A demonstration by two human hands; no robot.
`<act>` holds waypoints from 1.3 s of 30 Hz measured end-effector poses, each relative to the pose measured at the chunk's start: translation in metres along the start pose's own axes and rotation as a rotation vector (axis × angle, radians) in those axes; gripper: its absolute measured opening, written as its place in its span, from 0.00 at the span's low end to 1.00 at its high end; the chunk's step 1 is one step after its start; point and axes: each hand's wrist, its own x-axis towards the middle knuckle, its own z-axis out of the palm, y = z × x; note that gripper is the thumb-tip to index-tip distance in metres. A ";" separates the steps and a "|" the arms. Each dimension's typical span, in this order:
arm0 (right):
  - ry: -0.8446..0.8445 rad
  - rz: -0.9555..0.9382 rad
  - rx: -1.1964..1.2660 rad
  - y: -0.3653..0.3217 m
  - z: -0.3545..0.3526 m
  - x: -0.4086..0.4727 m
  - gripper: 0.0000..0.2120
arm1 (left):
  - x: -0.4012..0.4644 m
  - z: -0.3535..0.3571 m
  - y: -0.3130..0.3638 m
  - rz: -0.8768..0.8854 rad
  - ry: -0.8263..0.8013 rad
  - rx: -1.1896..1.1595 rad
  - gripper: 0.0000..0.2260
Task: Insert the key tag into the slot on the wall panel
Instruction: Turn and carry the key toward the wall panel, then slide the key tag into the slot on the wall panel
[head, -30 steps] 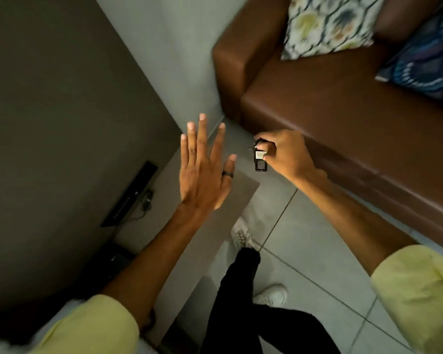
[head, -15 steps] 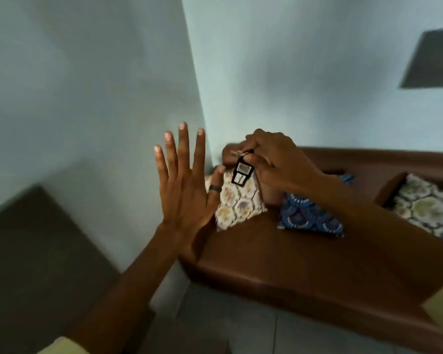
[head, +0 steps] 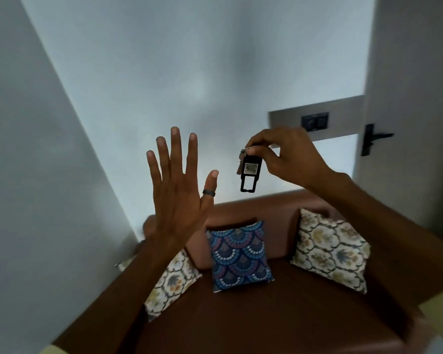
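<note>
Left hand (head: pixel 175 198) raised, fingers spread, holding nothing, likely just kept clear. Right hand (head: pixel 289 155) grip pinches key tag (head: pixel 250 173) at its top so it hangs free, ready to slot. Wall panel (head: pixel 315 121) far right, just behind, not reached yet.

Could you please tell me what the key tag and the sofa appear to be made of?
Key tag: seemingly matte black plastic, a thin rigid frame with a cut-out window and a pale label. Sofa: probably brown leather or a leather look-alike, smooth with a soft sheen.
</note>
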 end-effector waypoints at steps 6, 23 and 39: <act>0.117 -0.037 -0.111 0.087 -0.137 -0.031 0.07 | 0.037 0.039 0.159 0.016 0.036 -0.103 0.33; 0.126 -0.023 -0.421 0.353 -0.395 -0.099 0.07 | 0.126 0.180 0.516 0.006 0.082 -0.235 0.33; 0.011 -0.163 -0.344 0.634 -0.444 0.029 0.06 | 0.255 0.403 0.643 -0.145 0.129 -0.123 0.34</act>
